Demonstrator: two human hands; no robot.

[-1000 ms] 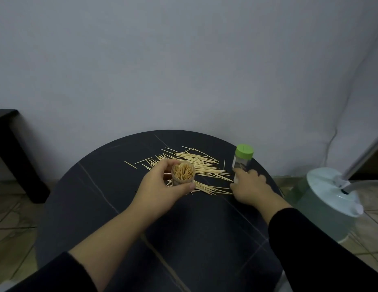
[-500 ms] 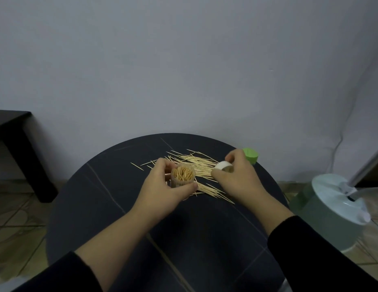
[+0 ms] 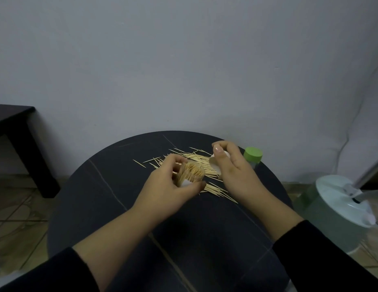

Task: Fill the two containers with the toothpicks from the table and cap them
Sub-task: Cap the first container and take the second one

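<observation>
Head, L hand (image 3: 162,186) grips 1st container (image 3: 192,171), R hand (image 3: 236,172) pinches 1 cap (image 3: 213,163), 2nd container (image 3: 253,155) capped

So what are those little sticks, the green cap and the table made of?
Toothpicks: pale, thin, matt, likely wood or bamboo. Green cap: smooth, even colour, probably plastic. Table: dark, pale veins, marble-look; real stone or laminate, unclear.

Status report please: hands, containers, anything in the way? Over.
Left grip holds open container, packed full. Right grip pinches white cap beside it, not yet on. Second container green-capped, behind right grip. Loose toothpicks on table; nothing blocks the cap.
</observation>
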